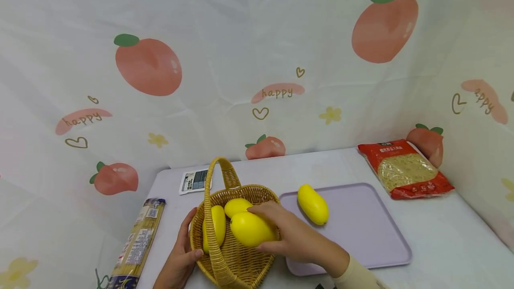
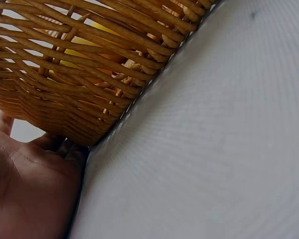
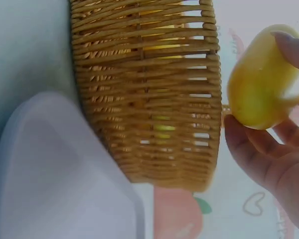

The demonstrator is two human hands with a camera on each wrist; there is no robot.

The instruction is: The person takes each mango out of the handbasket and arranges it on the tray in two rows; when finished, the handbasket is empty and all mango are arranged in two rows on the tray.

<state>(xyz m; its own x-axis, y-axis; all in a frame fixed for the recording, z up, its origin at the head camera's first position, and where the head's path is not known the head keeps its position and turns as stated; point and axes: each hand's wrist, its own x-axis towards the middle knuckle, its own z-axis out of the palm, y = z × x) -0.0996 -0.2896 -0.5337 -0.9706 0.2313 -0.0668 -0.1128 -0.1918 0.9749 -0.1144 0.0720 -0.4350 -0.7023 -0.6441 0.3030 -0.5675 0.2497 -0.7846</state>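
Note:
A wicker basket [image 1: 253, 262] with a tall arched handle stands on the table. My left hand [image 1: 184, 253] grips its left side, the thumb over the rim; in the left wrist view the palm [image 2: 35, 184] lies low against the weave. My right hand [image 1: 291, 235] holds a yellow mango [image 1: 252, 230] over the basket's right side; the right wrist view shows this mango [image 3: 264, 79] between thumb and fingers, above the rim. Two more mangoes lie inside, one at the left [image 1: 218, 226] and one at the back [image 1: 238, 207]. Another mango [image 1: 312, 204] rests on the lilac tray [image 1: 361, 240].
Right of the basket, the tray sits close beside it. At the back right lies a red bag of noodles [image 1: 405, 168]. A pack of long dry noodles [image 1: 138, 244] lies along the left edge, and a small white packet [image 1: 193, 182] is behind the basket.

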